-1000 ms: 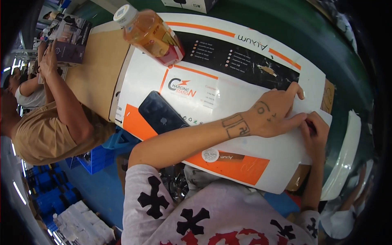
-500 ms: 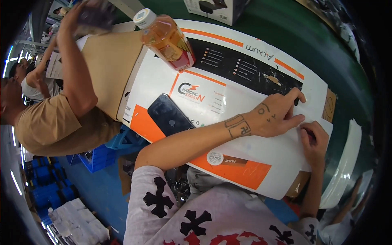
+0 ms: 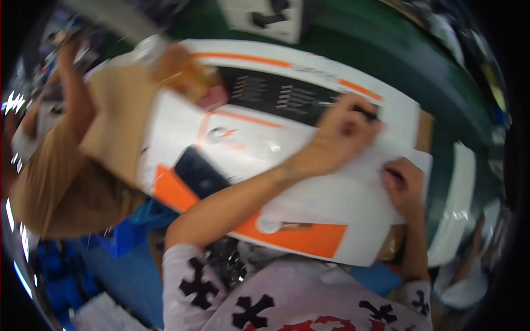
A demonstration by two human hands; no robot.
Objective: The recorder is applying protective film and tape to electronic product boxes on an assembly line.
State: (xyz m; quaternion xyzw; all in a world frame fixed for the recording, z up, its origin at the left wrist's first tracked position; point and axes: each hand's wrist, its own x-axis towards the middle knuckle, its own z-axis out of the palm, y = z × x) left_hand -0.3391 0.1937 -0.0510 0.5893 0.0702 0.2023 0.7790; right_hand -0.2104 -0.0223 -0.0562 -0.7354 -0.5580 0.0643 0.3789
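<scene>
My left hand, blurred by motion, is raised over the right part of a white, orange and black printed sheet. Its fingers look bent, and whether anything is in them does not show. Close by, at the sheet's right edge, my right hand has its fingers curled in; a dark hollow shows between them, and any contents are hidden. A dark smartphone lies on the sheet, left of my left forearm. Farther back, a white-capped bottle of orange drink stands on it.
An opened brown cardboard box flap adjoins the sheet's left side, with a person in a brown shirt beyond. A white box sits at the back on the green table. A whitish strip lies at the right.
My left hand has lifted, turned and bent its fingers, which were spread before. The whole view has shifted and blurred. The person at left has lowered the raised arm.
</scene>
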